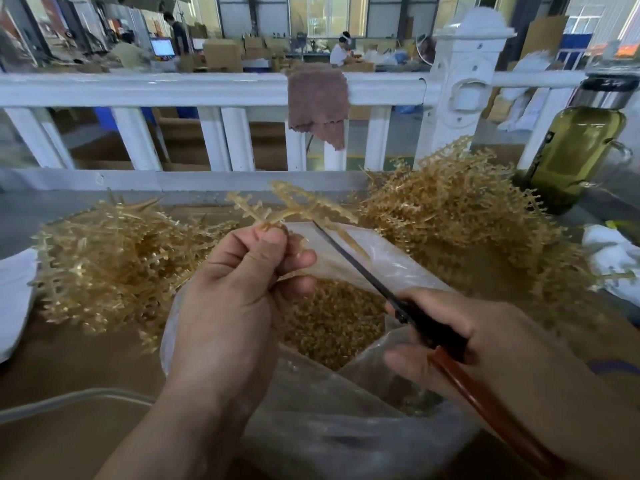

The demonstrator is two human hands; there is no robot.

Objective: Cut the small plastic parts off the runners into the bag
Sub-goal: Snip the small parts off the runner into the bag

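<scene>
Left hand (235,299): closed in a pinch on one tan runner (304,204), thumb (273,240) pressed over its stem against the curled fingers. The runner rises out of the grip and fans up and to the right, its toothed branches clear of the fingers and standing above the far rim of the bag (329,427).

Right hand (485,341): fingers wrapped round the black and red-brown handle of a cutter (363,268). The thin dark blade runs up and to the left from this grip. Its tip lies just beside the runner's stem, immediately right of the left thumb. Whether it touches the stem cannot be told.

Directly beneath both grips the clear bag stands open, holding a heap of small parts (332,317).

Outward to the left of the left hand lies a pile of runners (114,258). A second, taller pile (460,216) lies beyond the right hand.

Farther right stands a bottle (575,157) of olive liquid. Behind everything, a brown cloth (318,105) hangs over a white railing (173,88).
</scene>
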